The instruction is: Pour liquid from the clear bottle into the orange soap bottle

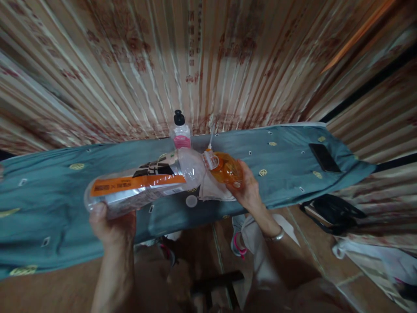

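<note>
My left hand [112,224] is wrapped round the base of a large clear plastic bottle [146,180] with an orange and white label. The bottle lies nearly sideways, its neck pointing right. My right hand [246,187] grips a small orange bottle [228,169] whose mouth meets the large bottle's neck. Below the two necks, a pale cloth [213,189] lies on the teal covered table [280,161]. A round whitish cap [191,201] sits left of the cloth.
Behind the large bottle stands a clear bottle [181,135] with a black cap and pink label. A dark phone [324,157] lies at the right. Patterned curtains [195,65] hang behind the table. A black bag [332,213] is beyond its front right edge.
</note>
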Demonstrator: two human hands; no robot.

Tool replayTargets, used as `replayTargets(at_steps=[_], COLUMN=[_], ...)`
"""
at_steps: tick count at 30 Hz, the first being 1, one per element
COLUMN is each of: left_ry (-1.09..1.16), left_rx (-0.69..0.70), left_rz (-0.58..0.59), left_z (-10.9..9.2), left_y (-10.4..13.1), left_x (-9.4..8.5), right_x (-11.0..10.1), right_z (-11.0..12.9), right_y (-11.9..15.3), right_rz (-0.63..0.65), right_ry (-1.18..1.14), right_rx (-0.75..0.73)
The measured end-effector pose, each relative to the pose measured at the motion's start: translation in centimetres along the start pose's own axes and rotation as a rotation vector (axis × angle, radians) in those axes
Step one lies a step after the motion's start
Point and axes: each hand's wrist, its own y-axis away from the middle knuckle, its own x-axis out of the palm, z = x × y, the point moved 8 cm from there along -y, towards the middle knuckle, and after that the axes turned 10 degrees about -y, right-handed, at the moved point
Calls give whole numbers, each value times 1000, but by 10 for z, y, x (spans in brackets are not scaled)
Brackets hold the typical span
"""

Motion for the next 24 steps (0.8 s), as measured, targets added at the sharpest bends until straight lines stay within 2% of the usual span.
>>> replayTargets(at_steps=[2, 3, 5, 11, 16, 19, 24], left_ry=[5, 18, 20, 39, 46, 42, 39], left_rx=[22, 49, 21, 108, 122, 105, 163], left_rz=[-16, -61, -26, -54, -73, -59, -34], left_z=[-5, -8, -8, -11, -11, -11, -17], left_y=[1, 1, -1, -8, -9, -8, -8], left_x=[0, -3, 1, -3, -5, -4, -1], right_x=[0, 0, -1, -1, -2, -2, -3], right_z=[1, 2, 2, 3, 5, 7, 8], right_y=[1, 1, 1, 2, 2, 1, 1], right_rz=[2, 0, -6, -9, -18, -24, -24], right_ry=[3, 5, 6, -2, 13, 16, 31], right_rx=[-10, -17, -26, -38, -84, -95, -96])
